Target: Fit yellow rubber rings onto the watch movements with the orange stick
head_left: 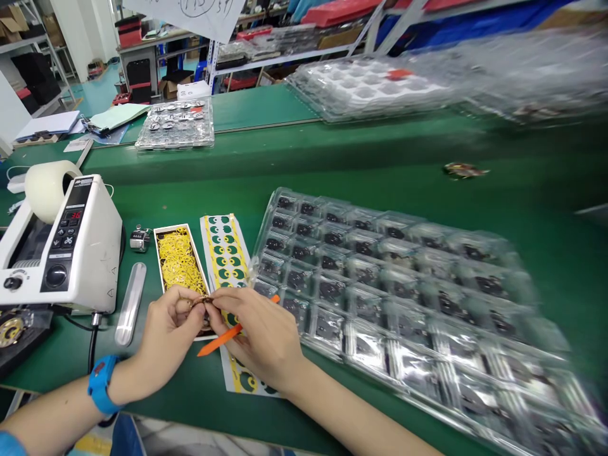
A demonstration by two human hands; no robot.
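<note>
Left grip (166, 332) and right grip (263, 332) pinching a small part (205, 300), orange stick (218, 342) tucked in right grip, yellow pieces (178, 256) just beyond both.

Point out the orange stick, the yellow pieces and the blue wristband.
Orange stick (220, 340): head view, shaft toward its pointed end.
Yellow pieces (180, 259): head view, middle of the pile.
Blue wristband (101, 384): head view, its outer face.

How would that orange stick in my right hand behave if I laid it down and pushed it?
The orange stick is probably light, being so slender. It seems stiff: it juts out on both sides of your right hand without drooping. Being long and narrow, it might swivel if pushed at one end.
</note>
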